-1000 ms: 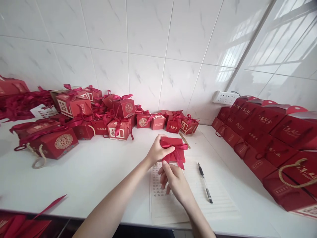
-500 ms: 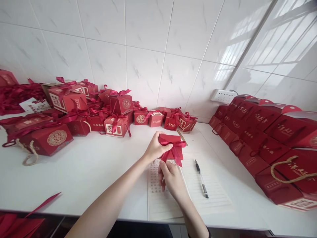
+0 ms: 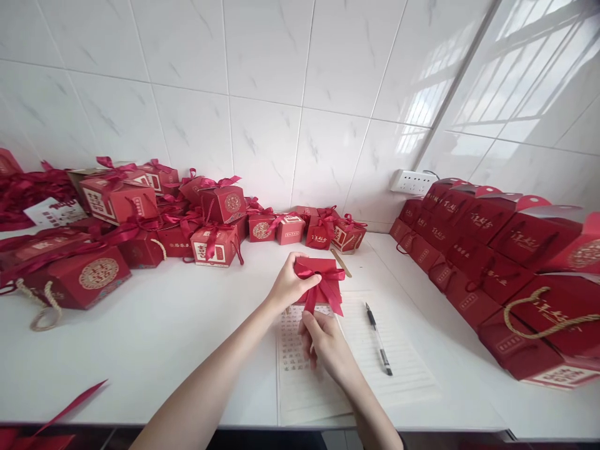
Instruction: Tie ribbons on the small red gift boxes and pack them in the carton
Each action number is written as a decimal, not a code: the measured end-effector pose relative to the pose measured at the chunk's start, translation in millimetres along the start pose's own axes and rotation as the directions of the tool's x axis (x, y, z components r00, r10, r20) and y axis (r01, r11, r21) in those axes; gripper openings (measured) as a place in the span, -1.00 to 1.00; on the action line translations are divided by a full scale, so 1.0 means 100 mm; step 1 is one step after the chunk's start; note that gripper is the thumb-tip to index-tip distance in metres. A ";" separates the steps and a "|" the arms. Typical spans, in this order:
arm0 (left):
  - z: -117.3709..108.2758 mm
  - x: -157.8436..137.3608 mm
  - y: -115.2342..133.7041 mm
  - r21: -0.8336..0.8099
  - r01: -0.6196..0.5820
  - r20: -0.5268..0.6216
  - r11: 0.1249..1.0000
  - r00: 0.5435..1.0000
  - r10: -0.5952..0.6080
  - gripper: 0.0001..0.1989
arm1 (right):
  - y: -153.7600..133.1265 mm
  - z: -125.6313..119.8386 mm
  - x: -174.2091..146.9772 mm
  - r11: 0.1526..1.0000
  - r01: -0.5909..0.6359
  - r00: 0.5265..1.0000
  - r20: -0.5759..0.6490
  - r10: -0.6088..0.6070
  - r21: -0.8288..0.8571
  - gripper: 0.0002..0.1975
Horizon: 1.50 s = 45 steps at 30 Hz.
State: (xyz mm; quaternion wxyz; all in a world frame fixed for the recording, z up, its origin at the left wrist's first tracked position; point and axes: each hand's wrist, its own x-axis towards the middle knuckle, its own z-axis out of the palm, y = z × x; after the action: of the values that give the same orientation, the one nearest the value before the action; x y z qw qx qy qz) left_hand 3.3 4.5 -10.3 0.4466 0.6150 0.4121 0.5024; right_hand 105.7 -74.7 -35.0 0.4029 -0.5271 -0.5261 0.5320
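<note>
A small red gift box (image 3: 332, 291) with a dark pink ribbon bow (image 3: 328, 275) on top is in front of me, above a sheet of handwritten paper (image 3: 295, 350). My left hand (image 3: 291, 282) grips the box from its left side, thumb pressed over the bow's knot. Below it, my right hand (image 3: 323, 337) pinches the lower end of a ribbon tail (image 3: 310, 302) between thumb and fingers. The other tail hangs loose at the right of the box.
A black-capped pen (image 3: 379, 337) lies on lined paper to the right. Stacked red boxes (image 3: 482, 250) line the right side, below a power strip (image 3: 413, 181). Many ribboned boxes (image 3: 215, 244) crowd the left and back. A loose ribbon strip (image 3: 72, 406) is near the front left.
The view has shifted slightly. My right hand has moved a little down from the box along the ribbon tail, so more of that tail shows. My left hand keeps its hold.
</note>
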 end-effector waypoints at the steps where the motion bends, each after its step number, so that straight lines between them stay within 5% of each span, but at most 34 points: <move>1: 0.00 0.01 -0.01 -0.010 0.003 0.002 1.000 1.000 -0.003 -0.59 | -0.01 -0.01 0.01 1.000 -0.003 1.000 -0.025 0.004 0.007 -0.61; 5: 0.00 0.04 -0.05 -0.007 0.004 -0.003 1.000 1.000 -0.004 -0.56 | -0.03 0.00 0.04 0.999 0.030 0.994 -0.107 -0.028 0.018 -0.60; 21: -0.01 0.02 -0.03 0.050 -0.014 -0.009 0.999 1.000 0.014 -0.60 | 0.04 0.08 0.02 0.997 0.061 0.996 -0.059 -0.063 -0.040 -0.59; 26: 0.00 0.02 -0.05 0.015 0.021 0.003 1.000 1.000 -0.021 -0.57 | -0.02 -0.19 -0.05 0.988 0.065 0.996 -0.056 -0.073 -0.140 -0.48; 31: 0.01 0.03 -0.06 -0.021 0.040 0.019 0.999 0.999 -0.039 -0.55 | -0.20 -0.72 0.04 0.931 0.119 0.906 -0.346 -0.244 -0.345 -0.44; 37: 0.01 0.02 -0.05 -0.012 0.055 0.033 0.998 0.998 -0.055 -0.56 | -0.30 -0.93 0.34 0.896 0.257 0.917 -0.201 -0.344 -0.362 -0.43; 45: 0.00 0.01 -0.01 -0.017 0.039 0.032 0.999 0.999 -0.039 -0.58 | -0.35 -0.91 0.59 0.909 0.338 0.895 -0.217 -0.391 -0.243 -0.44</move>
State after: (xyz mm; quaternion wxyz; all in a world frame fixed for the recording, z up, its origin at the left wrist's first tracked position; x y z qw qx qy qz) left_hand 3.8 5.5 -11.6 0.4683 0.6108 0.4124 0.4874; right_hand 184.1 -0.5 1.6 0.5066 -0.5215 -0.6088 0.3174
